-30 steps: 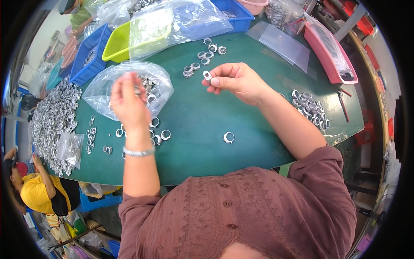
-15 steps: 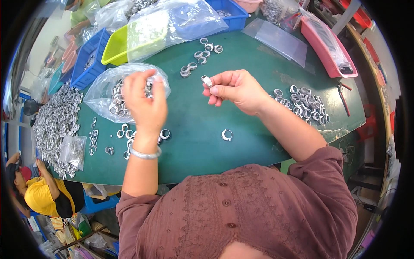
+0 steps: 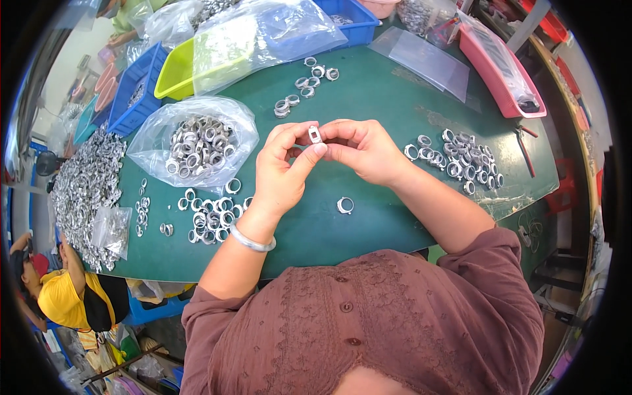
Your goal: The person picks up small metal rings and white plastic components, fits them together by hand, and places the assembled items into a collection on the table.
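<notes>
Above the middle of the table, my left hand (image 3: pixel 282 168) and my right hand (image 3: pixel 365 150) meet at the fingertips. Both are closed, pinching one small silvery metal ring (image 3: pixel 315 135) with a rectangular window in its raised side. Fingers hide most of its band. On the table below them lies a single similar loose ring (image 3: pixel 345 205). Left of my left hand, an open clear plastic bag (image 3: pixel 148 141) holds a heap of metal rings (image 3: pixel 201 146). A cluster of loose rings (image 3: pixel 210 218) sits beside my left wrist, another group (image 3: pixel 469 158) right of my right forearm.
Several rings (image 3: pixel 307 87) lie farther back on the green table (image 3: pixel 388 85). A big metal-parts pile (image 3: pixel 89 191) covers the left end. Blue (image 3: pixel 141 85) and lime (image 3: pixel 174 72) bins, clear sheets (image 3: pixel 421 62), a pink tray (image 3: pixel 490 72) and red-handled pliers (image 3: pixel 525 148) surround the work area.
My left hand has moved right from over the plastic bag to the ring in my right hand, and its fingers have closed on it. My right hand has stayed nearly in place.
</notes>
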Demonstrator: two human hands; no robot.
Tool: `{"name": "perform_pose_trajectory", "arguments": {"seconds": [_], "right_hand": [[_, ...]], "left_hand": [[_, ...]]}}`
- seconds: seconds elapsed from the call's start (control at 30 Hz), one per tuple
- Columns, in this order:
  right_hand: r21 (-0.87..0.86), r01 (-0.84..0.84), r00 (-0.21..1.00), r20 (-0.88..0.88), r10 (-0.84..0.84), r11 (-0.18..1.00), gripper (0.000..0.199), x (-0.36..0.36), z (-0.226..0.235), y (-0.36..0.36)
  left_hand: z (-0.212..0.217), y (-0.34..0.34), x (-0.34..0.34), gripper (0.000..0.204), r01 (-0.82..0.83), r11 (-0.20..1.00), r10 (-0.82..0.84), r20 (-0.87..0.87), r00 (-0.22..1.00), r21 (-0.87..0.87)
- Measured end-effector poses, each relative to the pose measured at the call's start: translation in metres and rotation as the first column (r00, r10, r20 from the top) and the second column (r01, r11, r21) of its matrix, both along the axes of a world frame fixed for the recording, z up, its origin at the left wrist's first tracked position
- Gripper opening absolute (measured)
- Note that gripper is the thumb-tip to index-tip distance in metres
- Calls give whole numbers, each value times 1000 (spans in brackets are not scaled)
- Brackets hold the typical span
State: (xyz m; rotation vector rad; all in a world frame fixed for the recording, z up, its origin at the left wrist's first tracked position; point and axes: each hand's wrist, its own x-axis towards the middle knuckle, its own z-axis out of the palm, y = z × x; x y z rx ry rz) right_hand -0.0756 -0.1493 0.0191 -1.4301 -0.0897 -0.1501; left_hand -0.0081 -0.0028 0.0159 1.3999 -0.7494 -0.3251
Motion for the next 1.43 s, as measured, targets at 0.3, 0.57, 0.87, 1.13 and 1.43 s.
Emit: {"name": "perform_pose_trajectory", "arguments": {"seconds": [0.3,0.57,0.87,1.13,1.43], "right_hand": [[-273,78,979,205,-21,959,18,-3,-7,-4],[-606,454,794,607,12,654,19,0,-1,-2],[-636,476,775,630,52,607,25,-1,0,-1],[-400,394,835,531,-141,827,27,-5,-1,6],[-423,421,809,576,-120,802,28,-6,4,5]], "left_hand": [[-6,4,1,34,-42,998,31,249,968,37],[-1,13,3,32,158,984,-181,-482,858,-88],[-10,16,6,27,276,938,-347,-595,725,-212],[-18,17,15,28,391,741,-666,-528,527,-546],[-18,18,13,34,413,770,-626,-451,636,-486]]}}
